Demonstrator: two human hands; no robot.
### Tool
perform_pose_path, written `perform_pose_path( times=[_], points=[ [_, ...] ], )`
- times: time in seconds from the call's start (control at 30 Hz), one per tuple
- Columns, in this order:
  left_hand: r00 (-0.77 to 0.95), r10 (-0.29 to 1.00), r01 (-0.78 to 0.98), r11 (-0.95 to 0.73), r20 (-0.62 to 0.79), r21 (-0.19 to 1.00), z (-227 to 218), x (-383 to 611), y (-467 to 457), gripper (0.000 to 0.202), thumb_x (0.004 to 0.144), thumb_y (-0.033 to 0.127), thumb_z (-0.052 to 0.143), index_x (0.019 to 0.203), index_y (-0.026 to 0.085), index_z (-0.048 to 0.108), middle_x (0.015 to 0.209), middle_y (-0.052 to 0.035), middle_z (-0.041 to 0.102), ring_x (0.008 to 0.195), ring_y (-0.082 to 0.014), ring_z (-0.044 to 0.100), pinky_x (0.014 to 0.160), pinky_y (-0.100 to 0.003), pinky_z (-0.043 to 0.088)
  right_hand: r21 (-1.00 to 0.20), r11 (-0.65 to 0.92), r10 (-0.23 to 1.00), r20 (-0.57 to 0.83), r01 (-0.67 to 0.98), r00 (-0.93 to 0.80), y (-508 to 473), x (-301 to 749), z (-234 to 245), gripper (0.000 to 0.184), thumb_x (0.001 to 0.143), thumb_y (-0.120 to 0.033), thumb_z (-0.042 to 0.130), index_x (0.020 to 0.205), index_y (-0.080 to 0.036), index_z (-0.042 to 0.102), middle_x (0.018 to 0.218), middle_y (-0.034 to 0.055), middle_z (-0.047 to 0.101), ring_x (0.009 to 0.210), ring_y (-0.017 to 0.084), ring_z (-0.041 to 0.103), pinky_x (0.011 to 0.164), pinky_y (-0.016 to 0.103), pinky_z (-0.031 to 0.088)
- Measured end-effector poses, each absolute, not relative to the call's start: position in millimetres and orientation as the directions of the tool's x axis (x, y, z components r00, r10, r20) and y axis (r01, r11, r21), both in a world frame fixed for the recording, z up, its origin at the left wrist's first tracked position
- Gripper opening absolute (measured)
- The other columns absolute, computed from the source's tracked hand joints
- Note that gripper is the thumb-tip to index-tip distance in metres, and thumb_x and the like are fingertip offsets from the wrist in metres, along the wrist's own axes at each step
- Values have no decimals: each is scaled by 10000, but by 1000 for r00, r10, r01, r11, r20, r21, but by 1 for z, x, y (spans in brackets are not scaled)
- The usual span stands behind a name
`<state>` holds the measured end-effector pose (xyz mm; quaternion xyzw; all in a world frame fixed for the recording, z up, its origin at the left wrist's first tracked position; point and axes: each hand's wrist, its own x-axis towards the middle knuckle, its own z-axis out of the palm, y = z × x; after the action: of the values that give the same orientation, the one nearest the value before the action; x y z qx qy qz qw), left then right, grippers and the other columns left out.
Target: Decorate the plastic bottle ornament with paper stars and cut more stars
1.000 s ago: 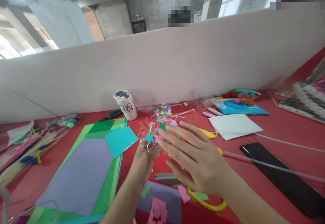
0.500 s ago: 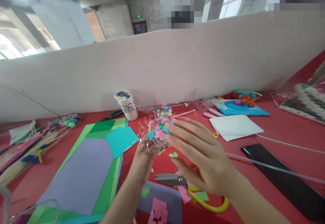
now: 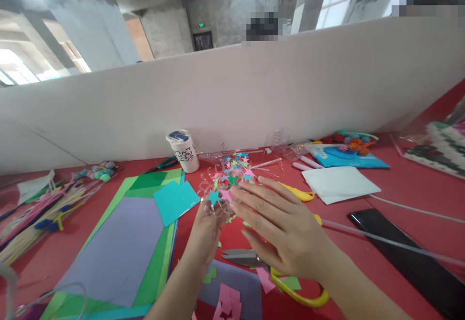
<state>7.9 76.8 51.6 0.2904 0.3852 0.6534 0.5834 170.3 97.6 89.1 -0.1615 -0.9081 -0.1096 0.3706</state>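
Observation:
My left hand (image 3: 204, 235) is raised over the red table (image 3: 399, 189) with its fingers closed round the base of a clear plastic piece covered in small paper stars (image 3: 230, 179) of pink, teal and green. My right hand (image 3: 281, 230) hovers just to its right, palm down and fingers stretched out, the fingertips touching the stars. Below the right hand lie yellow-handled scissors (image 3: 254, 259), partly hidden by it.
Stacked green, purple and teal paper sheets (image 3: 123, 242) lie at the left. A white cup (image 3: 183, 150) stands near the white partition. Pipe cleaners (image 3: 32, 213) sit far left, white paper (image 3: 337, 182) and a dark phone (image 3: 407, 252) at the right. Pink scraps (image 3: 227, 303) lie near me.
My right hand lifted slightly, then came back down and left onto the stars. The left hand kept holding the star piece almost still.

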Motion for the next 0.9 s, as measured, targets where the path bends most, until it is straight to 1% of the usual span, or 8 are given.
perform_pose_path(
  times=[0.13, 0.27, 0.43, 0.5, 0.6, 0.7, 0.8, 0.9],
  points=[
    [-120, 992, -517, -32, -36, 855, 51, 8, 77, 154, 598, 171, 737, 730, 173, 657, 747, -25, 698, 845, -200, 655, 822, -319, 482, 91, 910, 210, 740, 404, -639, 99, 171, 90, 306, 835, -159, 569, 1132, -104, 619, 1220, 97, 647, 1180, 243, 534, 1007, 471, 433],
    [-113, 993, -516, -21, -44, 856, 49, 12, 75, 132, 619, 197, 728, 701, 180, 626, 718, -16, 682, 794, -186, 647, 770, -302, 479, 108, 902, 176, 794, 419, -582, 103, 170, 84, 284, 808, -77, 592, 1086, -114, 633, 1162, 84, 682, 1123, 229, 567, 1009, 479, 422],
    [-112, 992, -542, -10, -61, 840, 43, 15, 75, 188, 630, 218, 717, 792, 195, 626, 735, -2, 667, 714, -153, 622, 697, -275, 467, 97, 910, 154, 824, 403, -545, 103, 170, 79, 259, 789, -41, 601, 1034, -107, 649, 1118, 98, 698, 1092, 221, 583, 1012, 481, 406],
    [-115, 992, -534, -9, -61, 845, 42, 15, 75, 203, 620, 210, 727, 797, 191, 628, 733, 1, 661, 691, -140, 609, 673, -261, 461, 90, 915, 148, 832, 394, -534, 102, 171, 79, 236, 790, -34, 597, 1004, -112, 657, 1099, 100, 705, 1081, 217, 586, 1006, 481, 409],
    [-120, 991, -518, -15, -56, 855, 44, 16, 75, 194, 619, 229, 732, 773, 188, 620, 754, -7, 666, 719, -151, 619, 709, -282, 472, 72, 922, 149, 841, 380, -520, 101, 170, 79, 205, 794, -30, 589, 962, -117, 667, 1079, 100, 713, 1061, 206, 594, 994, 474, 415],
    [-129, 989, -504, -6, -68, 864, 46, 16, 74, 202, 605, 245, 739, 755, 190, 615, 769, -11, 674, 763, -172, 633, 744, -305, 482, 80, 920, 140, 848, 384, -511, 101, 169, 78, 203, 792, -26, 581, 952, -113, 670, 1077, 105, 714, 1060, 207, 595, 989, 472, 413],
    [-138, 986, -489, 15, -94, 872, 47, 15, 74, 203, 584, 243, 743, 735, 190, 617, 732, -9, 670, 763, -186, 637, 730, -309, 487, 98, 910, 141, 840, 402, -524, 100, 169, 79, 247, 770, -39, 611, 1001, -113, 660, 1103, 108, 705, 1071, 223, 591, 984, 486, 413],
    [-138, 986, -486, 16, -96, 874, 50, 12, 75, 166, 585, 228, 735, 696, 189, 618, 675, -4, 659, 764, -196, 644, 739, -316, 489, 88, 913, 139, 850, 398, -508, 98, 172, 83, 308, 743, -114, 672, 1050, -122, 646, 1134, 122, 691, 1100, 242, 578, 984, 497, 415]
  ],
)
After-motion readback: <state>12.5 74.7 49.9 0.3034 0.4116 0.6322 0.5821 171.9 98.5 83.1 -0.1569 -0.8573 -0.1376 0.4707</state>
